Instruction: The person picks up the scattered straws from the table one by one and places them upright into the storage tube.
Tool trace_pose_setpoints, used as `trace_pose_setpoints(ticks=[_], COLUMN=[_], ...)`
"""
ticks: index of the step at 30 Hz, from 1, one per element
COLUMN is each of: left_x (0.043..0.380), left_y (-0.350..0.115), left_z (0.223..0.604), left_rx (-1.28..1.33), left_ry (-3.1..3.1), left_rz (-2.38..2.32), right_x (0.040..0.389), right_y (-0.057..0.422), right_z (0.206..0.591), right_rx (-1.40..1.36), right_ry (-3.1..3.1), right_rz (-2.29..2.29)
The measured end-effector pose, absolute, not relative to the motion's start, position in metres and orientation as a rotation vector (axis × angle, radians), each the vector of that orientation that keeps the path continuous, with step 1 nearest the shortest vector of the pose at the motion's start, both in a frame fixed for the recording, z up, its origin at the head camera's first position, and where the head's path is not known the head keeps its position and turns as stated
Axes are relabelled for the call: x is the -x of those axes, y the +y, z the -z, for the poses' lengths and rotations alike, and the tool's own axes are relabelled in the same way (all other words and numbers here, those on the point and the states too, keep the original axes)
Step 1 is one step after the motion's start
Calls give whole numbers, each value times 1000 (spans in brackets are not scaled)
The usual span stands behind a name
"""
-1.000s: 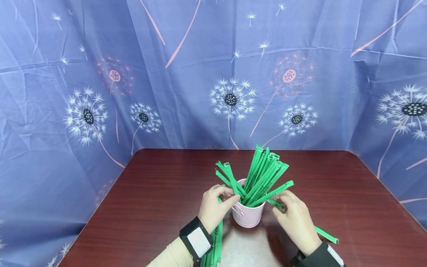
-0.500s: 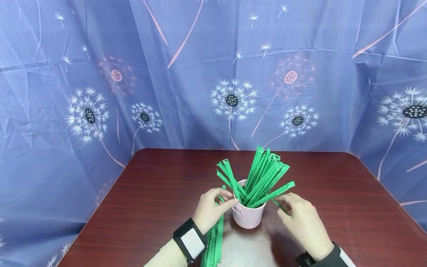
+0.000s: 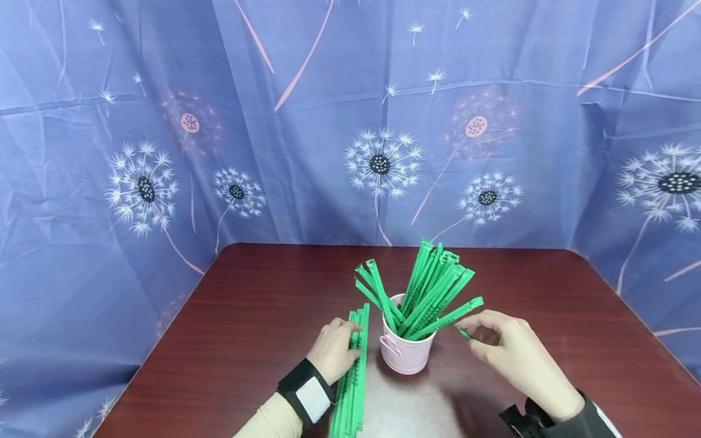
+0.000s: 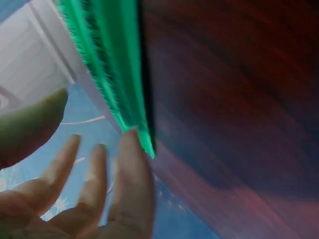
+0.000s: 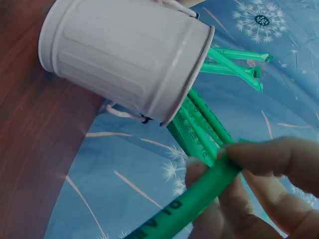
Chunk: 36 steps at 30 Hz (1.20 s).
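A pale pink bucket holds several slim green stick sachets that fan out above its rim. To its right, my right hand pinches one more stick sachet between thumb and fingertips; dark print shows along it in the right wrist view. In the head view only a short green tip of that sachet shows. Left of the bucket my left hand lies over a pile of stick sachets, its fingers reaching across the upper part. The left wrist view shows those fingers extended, thumb apart, beside the green pile.
Everything stands on a dark red-brown wooden table with rounded far corners. Behind it hangs a blue curtain with dandelion prints. The bucket has a small side handle facing the left hand.
My left hand has left the bucket's rim and come down left onto the pile of sachets. The right hand has drawn away to the right, still pinching its stick sachet.
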<state>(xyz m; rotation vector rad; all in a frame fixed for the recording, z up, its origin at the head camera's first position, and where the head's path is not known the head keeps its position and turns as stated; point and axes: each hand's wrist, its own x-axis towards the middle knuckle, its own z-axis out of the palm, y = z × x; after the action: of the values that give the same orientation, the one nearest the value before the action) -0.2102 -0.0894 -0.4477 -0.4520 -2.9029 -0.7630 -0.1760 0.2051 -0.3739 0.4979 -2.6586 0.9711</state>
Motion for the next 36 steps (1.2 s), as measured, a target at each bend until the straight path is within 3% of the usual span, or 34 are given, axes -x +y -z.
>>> trace_pose_setpoints(ticks=[6, 11, 16, 20, 27, 36], left_x=[212, 214, 214, 215, 215, 213], left_y=[-92, -94, -97, -100, -105, -110], left_z=[449, 452, 454, 455, 455, 454], left_rx=[337, 349, 354, 329, 251, 183], left_ry=[-3012, -3056, -3037, -3063, -3038, -2931], left_rz=[639, 668, 791, 912, 1380, 1556], right_x=[191, 203, 208, 208, 205, 205], right_y=[200, 200, 203, 205, 208, 207], right_z=[364, 350, 342, 341, 337, 335], right_rx=[-555, -500, -439, -346, -138, -187], right_ry=[-2571, -2444, -1860, -1383, -837, -620], right_rz=[-1062, -1529, -2163, -2415, -2420, -2244])
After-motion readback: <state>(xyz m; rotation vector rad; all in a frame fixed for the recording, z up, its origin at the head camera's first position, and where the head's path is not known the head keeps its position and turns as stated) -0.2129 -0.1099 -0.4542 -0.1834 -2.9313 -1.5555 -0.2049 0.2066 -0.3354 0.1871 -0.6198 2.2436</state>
